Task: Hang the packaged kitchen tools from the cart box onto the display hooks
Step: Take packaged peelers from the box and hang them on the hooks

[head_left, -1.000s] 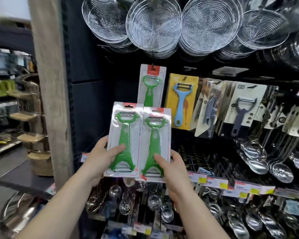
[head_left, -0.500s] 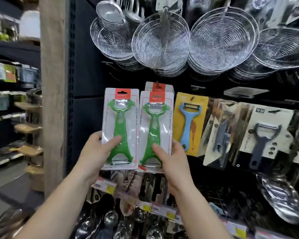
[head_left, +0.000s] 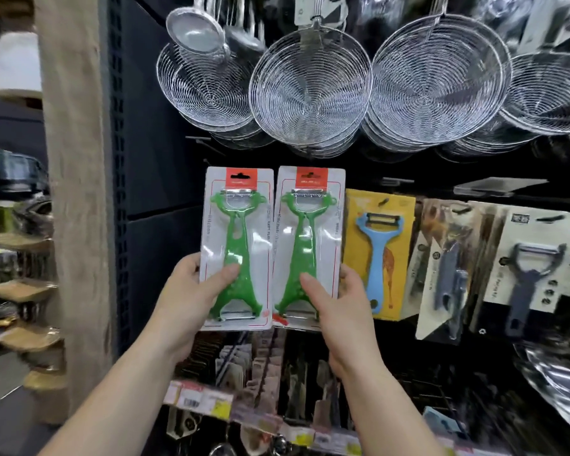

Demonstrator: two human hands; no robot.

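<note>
Two blister packs, each with a green peeler and a red header tab, are held upright side by side in front of the black display wall. My left hand (head_left: 191,297) grips the left green peeler pack (head_left: 236,238) by its lower left edge, thumb across the front. My right hand (head_left: 336,304) grips the right green peeler pack (head_left: 310,238) by its lower right edge. The right pack covers the hook where a green peeler pack hung earlier. The cart box is out of view.
A blue peeler on a yellow card (head_left: 379,251) hangs just right of the packs, then grey peeler packs (head_left: 530,264). Wire skimmers (head_left: 310,90) hang above. A wooden post (head_left: 73,192) stands left. Price tags (head_left: 211,401) line the shelf edge below.
Both hands have raised the two packs up the display; the right pack now hides the hanging green peeler pack. The view has tilted upward and moved closer.
</note>
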